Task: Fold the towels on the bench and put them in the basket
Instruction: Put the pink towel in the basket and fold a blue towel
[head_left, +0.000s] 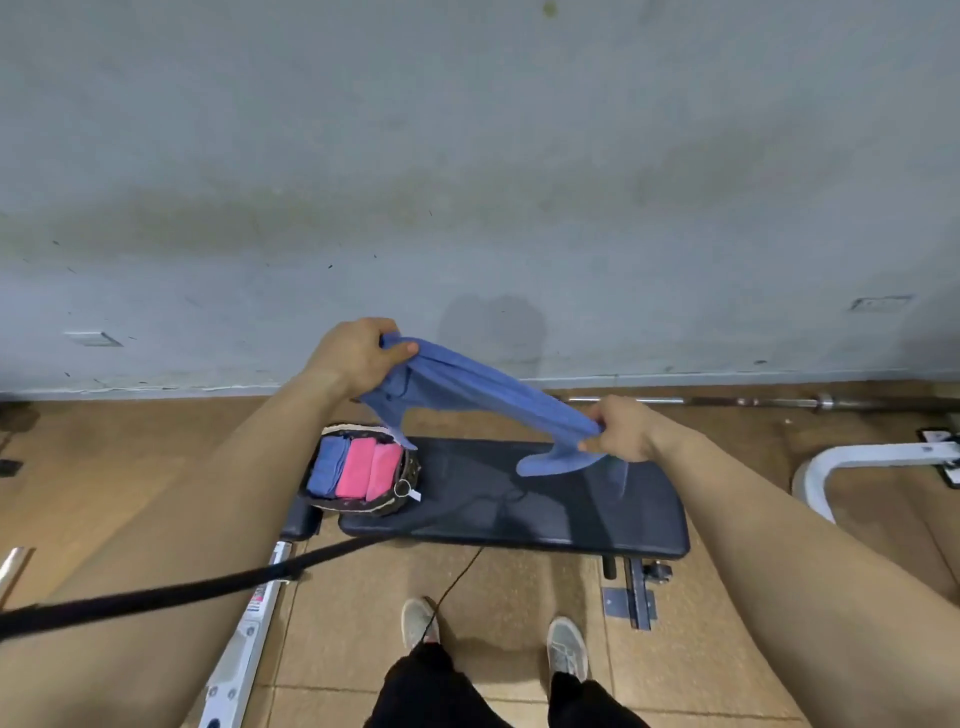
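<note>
A blue towel (483, 387) is stretched in the air above the black padded bench (519, 504). My left hand (358, 356) grips its upper left end, raised higher. My right hand (621, 428) grips the lower right end, and a loose corner hangs below it over the bench. A round woven basket (408, 480) sits on the bench's left end. It holds a folded blue towel (327, 465) and two folded pink towels (369, 470) side by side.
A grey wall rises behind the bench. A steel barbell (727, 401) lies along its base at the right. A white metal frame (841, 462) stands on the right, another white rail (249, 623) at lower left. A black strap (182, 592) crosses my left arm. My shoes stand on the tiled floor.
</note>
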